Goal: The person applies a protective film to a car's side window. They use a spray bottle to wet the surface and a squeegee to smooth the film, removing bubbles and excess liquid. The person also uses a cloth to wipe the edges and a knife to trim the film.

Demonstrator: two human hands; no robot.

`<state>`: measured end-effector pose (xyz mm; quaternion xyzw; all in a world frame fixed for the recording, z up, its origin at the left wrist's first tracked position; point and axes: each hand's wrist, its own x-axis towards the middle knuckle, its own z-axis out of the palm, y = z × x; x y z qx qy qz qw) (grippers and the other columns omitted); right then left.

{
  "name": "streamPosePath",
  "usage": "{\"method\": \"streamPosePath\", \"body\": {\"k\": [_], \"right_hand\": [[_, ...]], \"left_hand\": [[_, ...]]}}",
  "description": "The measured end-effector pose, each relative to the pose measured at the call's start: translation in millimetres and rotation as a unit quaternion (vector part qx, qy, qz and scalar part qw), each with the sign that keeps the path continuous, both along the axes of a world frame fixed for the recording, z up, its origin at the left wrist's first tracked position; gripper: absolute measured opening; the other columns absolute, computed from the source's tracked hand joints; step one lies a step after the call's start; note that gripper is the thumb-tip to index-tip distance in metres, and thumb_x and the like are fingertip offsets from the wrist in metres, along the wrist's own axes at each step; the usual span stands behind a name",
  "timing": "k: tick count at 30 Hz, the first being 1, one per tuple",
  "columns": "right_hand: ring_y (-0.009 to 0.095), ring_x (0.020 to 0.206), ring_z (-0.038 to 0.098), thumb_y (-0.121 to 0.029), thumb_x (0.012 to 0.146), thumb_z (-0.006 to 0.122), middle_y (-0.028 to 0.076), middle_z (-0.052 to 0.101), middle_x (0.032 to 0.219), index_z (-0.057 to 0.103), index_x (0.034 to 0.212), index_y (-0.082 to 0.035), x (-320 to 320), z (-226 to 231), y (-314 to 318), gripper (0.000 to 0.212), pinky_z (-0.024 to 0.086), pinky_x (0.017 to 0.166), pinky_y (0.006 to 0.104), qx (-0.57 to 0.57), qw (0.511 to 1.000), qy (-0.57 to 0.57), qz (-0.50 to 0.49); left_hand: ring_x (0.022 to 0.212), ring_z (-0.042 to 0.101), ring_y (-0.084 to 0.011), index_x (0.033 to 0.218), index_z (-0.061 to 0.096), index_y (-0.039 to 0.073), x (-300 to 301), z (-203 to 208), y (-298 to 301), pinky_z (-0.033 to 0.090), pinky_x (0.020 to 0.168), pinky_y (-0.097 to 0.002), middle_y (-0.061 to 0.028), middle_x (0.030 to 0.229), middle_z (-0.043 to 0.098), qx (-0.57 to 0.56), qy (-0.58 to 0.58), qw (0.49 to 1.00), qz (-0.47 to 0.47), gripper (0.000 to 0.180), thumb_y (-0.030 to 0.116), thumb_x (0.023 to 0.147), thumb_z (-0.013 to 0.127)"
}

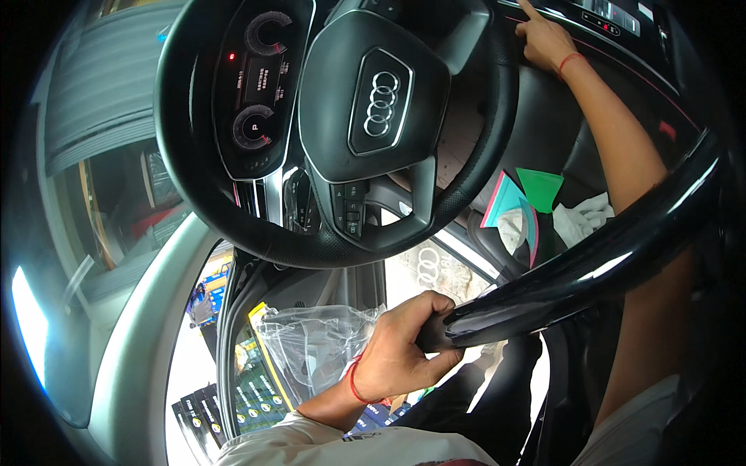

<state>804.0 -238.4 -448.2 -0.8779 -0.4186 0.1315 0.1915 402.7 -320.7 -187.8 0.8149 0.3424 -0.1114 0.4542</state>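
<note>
My left hand (408,349) is closed around the near end of a long, curved, glossy black trim piece (575,272). The piece slants up to the right and crosses in front of my right arm. At the upper right, my right hand (546,40) reaches over to the centre console (594,43). Its index finger is stretched out along the console's edge, with the other fingers partly bent and no object visible in them. Below that hand, a green flat scraper (540,189), a teal and pink flat piece (509,203) and a crumpled white cloth (584,220) lie on the dark seat.
The black steering wheel (175,140) fills the upper middle, in front of a lit instrument cluster (260,78). Beyond the open door, clear plastic sheeting (311,342) hangs near several stacked dark boxes (256,396). The windshield (101,194) curves along the left.
</note>
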Motion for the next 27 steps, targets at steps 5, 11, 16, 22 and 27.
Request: {"method": "streamPosePath", "body": {"k": [5,11,16,22,27], "right_hand": [[0.036,0.109,0.071,-0.012,0.076,0.067,0.015,0.032,0.167,0.081,0.106,-0.017,3,2,2,0.034,0.056,0.097,0.0424,0.022,1.000,0.004,-0.017],[0.035,0.114,0.069,-0.001,0.086,0.062,0.000,0.038,0.165,0.079,0.109,-0.013,1,-29,16,0.031,0.053,0.104,0.0469,0.049,0.997,-0.038,-0.043],[0.037,0.108,0.070,0.000,0.084,0.064,0.000,0.036,0.166,0.080,0.100,-0.009,18,-42,30,0.025,0.055,0.099,0.0486,0.041,0.995,-0.049,-0.072],[0.032,0.099,0.074,-0.021,0.078,0.068,0.021,0.069,0.126,0.078,0.101,-0.003,10,6,43,0.031,0.059,0.087,0.0429,-0.027,0.995,-0.092,-0.042],[0.031,0.091,0.075,-0.020,0.077,0.069,0.014,0.063,0.141,0.082,0.091,-0.007,-4,-9,21,0.022,0.060,0.082,0.0433,-0.020,0.995,-0.097,-0.014]], "left_hand": [[0.067,0.061,-0.0180,0.109,0.057,0.000,-2,2,-3,0.049,0.063,-0.0286,-0.0091,0.079,0.064,-0.013,0.024,0.999,0.045,0.045,0.002,0.070,0.079],[0.073,0.065,-0.0270,0.111,0.060,0.000,-2,6,-7,0.052,0.066,-0.0336,-0.0146,0.088,0.065,-0.032,0.021,0.997,0.073,0.047,0.006,0.069,0.082],[0.074,0.065,-0.0271,0.110,0.060,0.000,-2,7,-8,0.052,0.067,-0.0334,-0.0145,0.088,0.065,-0.025,0.024,0.997,0.066,0.047,0.006,0.069,0.083],[0.069,0.062,-0.0222,0.108,0.060,0.000,0,5,-11,0.050,0.064,-0.0307,-0.0119,0.085,0.064,-0.026,0.021,0.996,0.080,0.043,0.003,0.070,0.080],[0.062,0.052,-0.0019,0.106,0.053,-0.003,-4,3,-11,0.041,0.060,-0.0190,0.0009,0.067,0.059,-0.008,-0.005,0.999,0.037,0.040,-0.008,0.074,0.076]]}}
